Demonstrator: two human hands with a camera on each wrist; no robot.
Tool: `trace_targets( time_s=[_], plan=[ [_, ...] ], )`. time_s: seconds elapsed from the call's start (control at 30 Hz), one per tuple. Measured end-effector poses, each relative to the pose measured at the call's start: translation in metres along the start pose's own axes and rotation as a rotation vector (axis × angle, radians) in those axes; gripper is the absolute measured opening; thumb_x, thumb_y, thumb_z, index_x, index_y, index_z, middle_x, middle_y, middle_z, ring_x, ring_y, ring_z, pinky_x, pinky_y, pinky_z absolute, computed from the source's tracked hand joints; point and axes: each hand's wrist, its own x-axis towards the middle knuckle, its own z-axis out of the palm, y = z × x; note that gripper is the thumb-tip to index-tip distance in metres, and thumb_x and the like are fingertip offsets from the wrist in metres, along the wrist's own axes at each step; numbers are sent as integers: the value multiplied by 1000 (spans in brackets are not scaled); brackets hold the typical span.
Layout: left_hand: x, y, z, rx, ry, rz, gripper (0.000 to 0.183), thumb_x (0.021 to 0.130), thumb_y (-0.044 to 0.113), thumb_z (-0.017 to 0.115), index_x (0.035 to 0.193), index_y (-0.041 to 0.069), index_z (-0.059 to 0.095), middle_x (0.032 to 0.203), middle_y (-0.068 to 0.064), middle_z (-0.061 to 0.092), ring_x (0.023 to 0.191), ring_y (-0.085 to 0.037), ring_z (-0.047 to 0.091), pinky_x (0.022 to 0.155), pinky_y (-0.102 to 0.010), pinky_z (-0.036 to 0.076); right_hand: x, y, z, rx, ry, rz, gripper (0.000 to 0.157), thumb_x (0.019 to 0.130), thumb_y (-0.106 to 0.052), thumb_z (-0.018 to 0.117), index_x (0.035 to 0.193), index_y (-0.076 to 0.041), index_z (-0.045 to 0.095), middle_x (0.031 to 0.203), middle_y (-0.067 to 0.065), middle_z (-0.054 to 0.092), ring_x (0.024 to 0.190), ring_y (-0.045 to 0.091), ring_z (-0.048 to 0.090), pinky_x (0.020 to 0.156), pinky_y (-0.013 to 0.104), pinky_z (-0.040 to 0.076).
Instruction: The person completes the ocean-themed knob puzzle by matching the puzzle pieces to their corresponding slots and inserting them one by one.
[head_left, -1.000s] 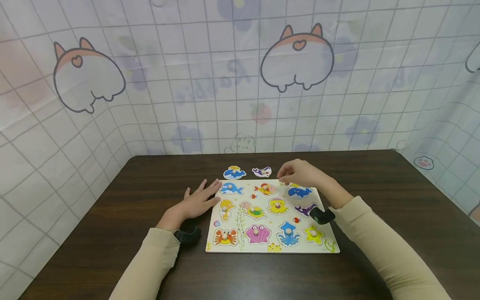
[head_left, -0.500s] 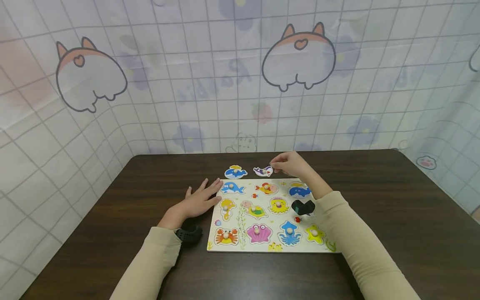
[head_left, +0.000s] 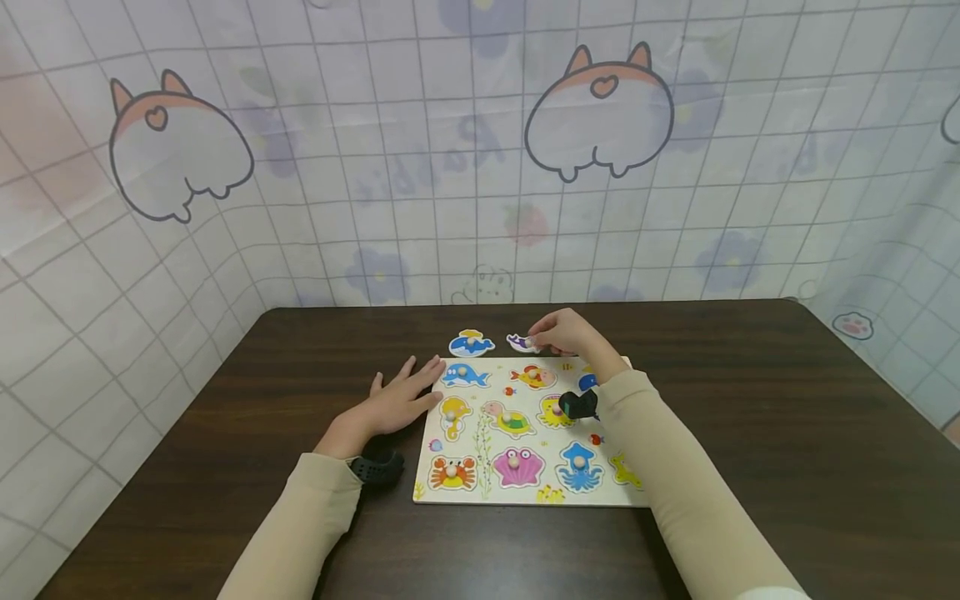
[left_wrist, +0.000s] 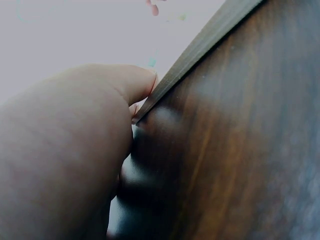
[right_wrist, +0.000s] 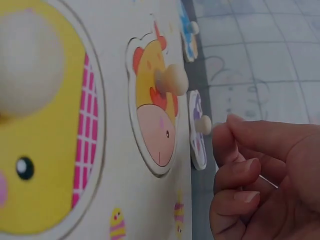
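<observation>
A wooden sea-animal puzzle board (head_left: 483,492) lies on the table with knobbed pieces set in it. My left hand (head_left: 397,406) rests flat at the board's upper left edge, fingers spread; in the left wrist view its thumb (left_wrist: 137,82) touches the board's side. Behind the board my right hand (head_left: 568,333) reaches over a purple whale puzzle piece (head_left: 517,342), hiding part of it. In the right wrist view, the right thumb and index fingertips (right_wrist: 225,135) are close to the piece's wooden knob (right_wrist: 205,125), with the other fingers curled.
A blue whale puzzle piece (head_left: 471,342) with a knob lies behind the board, left of the purple one. The dark wooden table (head_left: 247,417) extends around the board. A grid-patterned cloth (head_left: 420,208) hangs behind the table.
My right hand has moved left from over the board's upper right to the purple whale puzzle piece. My left hand has stayed at the board's left edge.
</observation>
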Motion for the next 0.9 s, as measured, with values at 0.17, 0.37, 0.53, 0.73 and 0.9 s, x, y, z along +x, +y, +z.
trace_targets(
  time_s=[0.17,0.37,0.53,0.73,0.9],
  plan=[
    [1,-1,1,-4,1,-1,67,110,43,43,166,17,17,172,-7,9,156,-38,-6,111,-73,-13,5,-5,6,-64,18,21,23,99,-13,69,117,0,73,86,6,70,58,12,44,53,23,37],
    [-1,-1,0,-7,-2,0,67,110,43,44,166,17,17,172,-6,9,156,-37,-6,111,-73,-13,4,-9,9,-143,43,35,19,97,-12,71,113,-1,74,98,11,73,87,23,61,84,37,53],
    [1,-1,1,-4,-4,6,67,110,43,44,166,17,17,172,-6,9,156,-37,-6,111,-73,-13,5,-12,10,-212,49,56,15,96,-12,73,107,-2,76,101,11,73,102,30,64,98,45,51],
    [2,-3,1,0,1,6,67,110,44,43,166,18,18,172,-6,9,156,-37,-5,111,-73,-13,5,-16,10,-278,49,49,11,95,-13,75,101,-3,76,98,9,73,97,28,64,96,46,51],
    [2,-2,1,-6,5,15,66,111,42,44,166,17,19,172,-6,10,156,-37,-5,111,-74,-13,2,-17,10,-338,51,33,11,96,-17,76,95,-6,75,94,7,72,91,25,61,92,48,49]
  ],
)
